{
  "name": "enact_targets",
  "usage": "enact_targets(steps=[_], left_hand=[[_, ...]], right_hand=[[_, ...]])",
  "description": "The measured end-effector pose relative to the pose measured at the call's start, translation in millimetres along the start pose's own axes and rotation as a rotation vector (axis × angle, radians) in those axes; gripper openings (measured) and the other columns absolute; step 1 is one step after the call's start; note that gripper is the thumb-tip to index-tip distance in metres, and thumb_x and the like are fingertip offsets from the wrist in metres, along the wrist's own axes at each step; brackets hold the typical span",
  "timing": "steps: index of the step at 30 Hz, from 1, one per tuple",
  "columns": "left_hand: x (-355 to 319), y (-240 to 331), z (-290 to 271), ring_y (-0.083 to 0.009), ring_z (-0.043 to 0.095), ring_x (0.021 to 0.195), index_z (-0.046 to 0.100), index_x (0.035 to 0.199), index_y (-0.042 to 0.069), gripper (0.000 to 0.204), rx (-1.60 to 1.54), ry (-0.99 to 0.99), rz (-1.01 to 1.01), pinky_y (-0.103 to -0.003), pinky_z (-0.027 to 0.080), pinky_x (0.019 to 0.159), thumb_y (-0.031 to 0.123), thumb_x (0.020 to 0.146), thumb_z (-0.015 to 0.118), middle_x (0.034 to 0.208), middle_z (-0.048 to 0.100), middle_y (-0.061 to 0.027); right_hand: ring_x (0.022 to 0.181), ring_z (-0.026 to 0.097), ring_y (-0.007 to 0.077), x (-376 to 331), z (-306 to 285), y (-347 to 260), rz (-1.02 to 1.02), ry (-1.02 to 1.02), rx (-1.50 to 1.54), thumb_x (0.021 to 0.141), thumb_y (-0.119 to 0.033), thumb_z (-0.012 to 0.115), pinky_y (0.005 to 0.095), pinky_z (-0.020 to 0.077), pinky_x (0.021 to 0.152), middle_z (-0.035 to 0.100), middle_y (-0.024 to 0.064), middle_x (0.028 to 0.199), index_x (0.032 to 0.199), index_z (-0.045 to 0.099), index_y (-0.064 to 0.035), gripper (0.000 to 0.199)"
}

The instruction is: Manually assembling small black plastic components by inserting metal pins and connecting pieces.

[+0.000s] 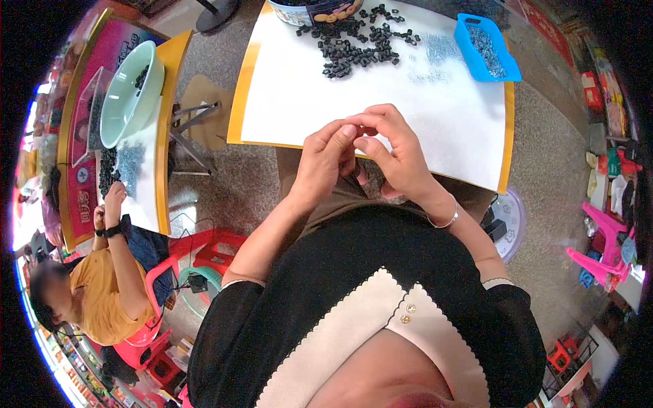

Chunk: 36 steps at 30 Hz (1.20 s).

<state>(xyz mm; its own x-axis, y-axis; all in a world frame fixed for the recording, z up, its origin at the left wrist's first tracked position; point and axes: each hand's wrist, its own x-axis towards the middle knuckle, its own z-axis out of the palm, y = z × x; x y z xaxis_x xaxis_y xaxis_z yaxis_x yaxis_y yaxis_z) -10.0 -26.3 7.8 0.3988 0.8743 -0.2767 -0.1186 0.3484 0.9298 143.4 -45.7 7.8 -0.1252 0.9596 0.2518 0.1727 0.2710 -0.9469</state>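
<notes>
My left hand (pixel 322 160) and my right hand (pixel 400 153) meet over the near edge of the white-topped table (pixel 286 95). Both have their fingertips pinched together and touching. Whatever lies between them is hidden or too small to make out. Beyond my hands, a loose pile of small black plastic pieces (pixel 357 51) spreads over the far middle of the table. Tiny silvery-blue metal bits (pixel 439 54) are scattered to its right. At the far right corner sits a blue scoop-shaped tray (pixel 510 72) with many more such metal bits inside.
A round printed tub (pixel 292 15) stands at the table's far edge. To the left, a person in a yellow top (pixel 112 296) works at another table with a pale green basin (pixel 155 78) on it. Near that person are red plastic chairs (pixel 216 248). A pink stool (pixel 605 238) stands far right.
</notes>
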Motion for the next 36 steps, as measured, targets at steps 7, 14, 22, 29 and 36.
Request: enact_targets(steps=[7,14,22,29,36], left_hand=[[3.8,7.1,4.7,-0.0075,0.049,0.061,0.058,0.103,0.000,0.027,-0.231,-0.082,-0.067,-0.020,0.038,0.046,0.023,0.095,0.047,0.071,0.052,0.0007],[14.9,8.2,2.1,-0.0076,0.048,0.067,0.053,0.115,-0.002,0.035,-0.245,-0.062,0.007,-0.021,0.043,0.063,0.025,0.093,0.050,0.089,0.055,-0.0044],[40.4,7.3,-18.1,-0.0079,0.047,0.063,0.057,0.108,-0.003,0.033,-0.154,-0.049,-0.057,-0.022,0.042,0.061,0.026,0.092,0.051,0.085,0.056,-0.0037],[62.6,4.0,-40.8,-0.0066,0.048,0.060,0.061,0.099,0.000,0.024,-0.225,0.084,-0.015,-0.022,0.042,0.057,0.021,0.090,0.054,0.080,0.056,-0.0028],[89.7,-17.7,-47.1,-0.0046,0.048,0.064,0.061,0.098,0.002,0.017,-0.023,0.170,0.164,-0.020,0.043,0.056,0.014,0.090,0.054,0.079,0.056,-0.0011]], right_hand=[[0.094,0.051,0.0277,2.5,-5.8,-3.4,-0.210,0.025,-0.345,0.075,-0.008,0.062,0.0356,0.0433,0.083,0.050,0.0123,0.102,0.104,0.060,-0.0027,0.029],[0.093,0.055,0.0261,34.4,-29.9,0.7,-0.274,0.054,-0.408,0.074,-0.001,0.062,0.0336,0.0457,0.079,0.057,0.0111,0.098,0.097,0.060,-0.0030,0.023],[0.084,0.059,0.0316,232.1,-166.6,3.5,-0.347,0.508,-0.850,0.080,-0.012,0.055,0.0378,0.0468,0.075,0.062,0.0169,0.091,0.100,0.062,-0.0024,0.023],[0.086,0.059,0.0266,255.5,-133.6,37.1,-0.646,0.268,-0.957,0.077,-0.013,0.061,0.0343,0.0462,0.078,0.062,0.0111,0.089,0.092,0.064,-0.0041,0.017],[0.092,0.058,0.0314,279.2,-48.6,59.6,-0.286,-0.086,-0.963,0.078,-0.014,0.059,0.0413,0.0462,0.082,0.064,0.0124,0.092,0.090,0.068,-0.0071,0.016]])
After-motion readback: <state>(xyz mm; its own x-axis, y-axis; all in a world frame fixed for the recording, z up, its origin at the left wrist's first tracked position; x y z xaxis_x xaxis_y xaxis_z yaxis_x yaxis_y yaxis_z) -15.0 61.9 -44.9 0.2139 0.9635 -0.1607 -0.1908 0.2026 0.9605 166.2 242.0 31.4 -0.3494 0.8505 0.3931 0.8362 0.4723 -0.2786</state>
